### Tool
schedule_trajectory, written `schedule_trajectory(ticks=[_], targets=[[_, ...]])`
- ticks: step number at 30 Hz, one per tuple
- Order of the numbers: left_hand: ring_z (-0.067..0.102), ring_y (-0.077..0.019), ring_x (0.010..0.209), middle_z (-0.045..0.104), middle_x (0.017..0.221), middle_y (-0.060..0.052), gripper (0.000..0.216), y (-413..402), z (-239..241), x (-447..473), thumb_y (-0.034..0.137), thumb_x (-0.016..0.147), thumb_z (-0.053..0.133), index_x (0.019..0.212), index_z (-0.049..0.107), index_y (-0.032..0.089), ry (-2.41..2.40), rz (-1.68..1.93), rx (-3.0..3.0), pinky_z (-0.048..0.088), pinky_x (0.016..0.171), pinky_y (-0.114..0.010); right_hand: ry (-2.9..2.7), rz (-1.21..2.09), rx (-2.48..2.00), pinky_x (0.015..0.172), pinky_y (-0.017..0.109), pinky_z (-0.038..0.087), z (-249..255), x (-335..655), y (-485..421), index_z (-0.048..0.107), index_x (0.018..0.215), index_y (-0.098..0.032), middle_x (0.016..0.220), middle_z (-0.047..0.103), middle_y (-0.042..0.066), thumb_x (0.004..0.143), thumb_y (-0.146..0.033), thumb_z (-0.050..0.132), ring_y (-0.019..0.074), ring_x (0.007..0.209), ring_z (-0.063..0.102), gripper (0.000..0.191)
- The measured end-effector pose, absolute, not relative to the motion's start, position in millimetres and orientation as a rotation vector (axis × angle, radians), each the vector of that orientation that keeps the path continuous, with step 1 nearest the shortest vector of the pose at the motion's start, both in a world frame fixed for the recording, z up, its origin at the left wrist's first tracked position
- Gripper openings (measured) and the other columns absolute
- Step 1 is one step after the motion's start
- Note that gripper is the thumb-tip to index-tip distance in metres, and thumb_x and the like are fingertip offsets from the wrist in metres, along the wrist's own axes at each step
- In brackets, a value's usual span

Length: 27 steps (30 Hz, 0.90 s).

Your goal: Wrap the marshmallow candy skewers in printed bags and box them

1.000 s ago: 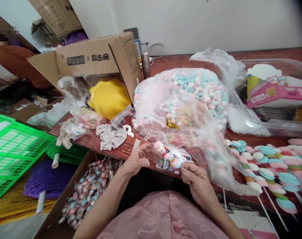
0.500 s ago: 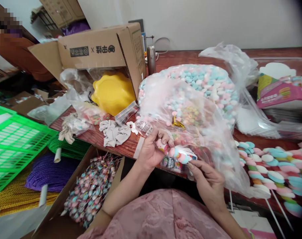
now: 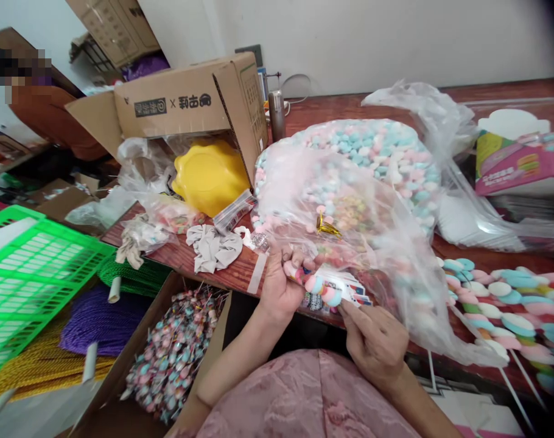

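My left hand (image 3: pixel 280 289) is closed around a marshmallow skewer (image 3: pixel 325 290) of pink, white, yellow and blue pieces, held at a slant over the table's front edge. A clear printed wrapper (image 3: pixel 259 242) sticks out above my left fingers; how far it covers the skewer I cannot tell. At the blue end of the skewer, my right hand (image 3: pixel 378 342) pinches with thumb and forefinger, its other fingers curled in. Whatever lies in that pinch, perhaps the stick, is hidden. Printed packets or cards (image 3: pixel 350 286) lie just behind the skewer.
A big plastic bag of marshmallows (image 3: pixel 377 146) fills the table behind my hands. Finished-looking skewers (image 3: pixel 500 298) lie at right. At lower left, a carton holds many wrapped sweets (image 3: pixel 171 353), beside a green basket (image 3: pixel 39 286). An open cardboard box (image 3: pixel 176 79) holds a yellow scalloped item (image 3: pixel 213 176).
My right hand has moved slightly left and down, and its fingers have curled in more. Less of the printed wrapper shows above my left hand. The whole view has shifted a little.
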<state>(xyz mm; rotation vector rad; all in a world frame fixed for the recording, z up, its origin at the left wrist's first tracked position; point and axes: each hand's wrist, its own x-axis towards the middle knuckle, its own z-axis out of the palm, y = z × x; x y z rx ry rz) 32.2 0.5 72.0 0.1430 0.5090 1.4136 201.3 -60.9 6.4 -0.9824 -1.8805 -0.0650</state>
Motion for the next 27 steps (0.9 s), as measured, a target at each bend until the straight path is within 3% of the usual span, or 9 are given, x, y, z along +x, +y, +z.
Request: schedule_trajectory(ticks=[5,8,11,14,18,23,27], targets=[[0.063,-0.0141,0.060,0.056,0.057,0.005,0.043,-3,56,32,0.052,0.077,0.074,0.062,0.052,0.018,0.577,1.479,0.526,0.053,0.086,-0.037,-1.427,0.614,-1.178,0.056,0.025,0.047,8,193,-69,0.074,0.090,-0.021,0.070,0.069,0.001,0.085,-0.020,0.066,0.0140,0.059,0.060,0.009],[0.063,-0.0143,0.062,0.057,0.059,0.004,0.042,-1,45,29,0.052,0.077,0.074,0.062,0.053,0.017,0.588,1.418,0.550,0.052,0.085,-0.036,-1.026,1.142,-1.152,0.048,0.024,0.036,10,189,-69,0.073,0.078,-0.020,0.056,0.054,-0.001,0.083,-0.036,0.069,0.0113,0.051,0.045,0.017],[0.061,-0.0142,0.062,0.056,0.059,0.003,0.044,3,35,25,0.054,0.078,0.072,0.061,0.052,0.017,0.611,1.357,0.490,0.052,0.083,-0.036,-0.783,1.447,-1.020,0.046,0.023,0.026,13,187,-66,0.071,0.069,-0.018,0.050,0.037,-0.005,0.076,-0.041,0.075,0.0081,0.048,0.031,0.025],[0.061,-0.0141,0.063,0.056,0.060,0.002,0.043,5,29,22,0.052,0.079,0.071,0.062,0.052,0.018,0.613,1.350,0.458,0.052,0.081,-0.035,-0.725,1.554,-1.022,0.046,0.023,0.022,16,188,-65,0.070,0.065,-0.017,0.049,0.032,-0.006,0.071,-0.041,0.079,0.0063,0.047,0.026,0.027],[0.063,-0.0151,0.066,0.059,0.062,0.002,0.041,4,28,22,0.050,0.076,0.075,0.064,0.051,0.018,0.598,1.406,0.517,0.052,0.080,-0.034,-0.732,1.539,-1.110,0.047,0.022,0.021,20,190,-68,0.071,0.068,-0.016,0.051,0.037,-0.004,0.069,-0.044,0.081,0.0064,0.049,0.028,0.029],[0.065,-0.0165,0.065,0.061,0.061,0.003,0.041,4,31,19,0.050,0.073,0.077,0.066,0.051,0.019,0.626,1.524,0.725,0.053,0.078,-0.035,-0.818,1.565,-1.150,0.046,0.022,0.020,25,197,-75,0.070,0.068,-0.017,0.052,0.040,-0.003,0.072,-0.045,0.079,0.0072,0.050,0.029,0.030],[0.068,-0.0197,0.072,0.064,0.064,0.001,0.032,5,32,6,0.040,0.067,0.083,0.067,0.059,0.019,0.733,1.490,0.954,0.053,0.081,-0.037,-1.013,1.529,-1.259,0.045,0.023,0.024,29,214,-77,0.072,0.079,-0.017,0.056,0.047,-0.001,0.078,-0.045,0.074,0.0091,0.052,0.033,0.027]])
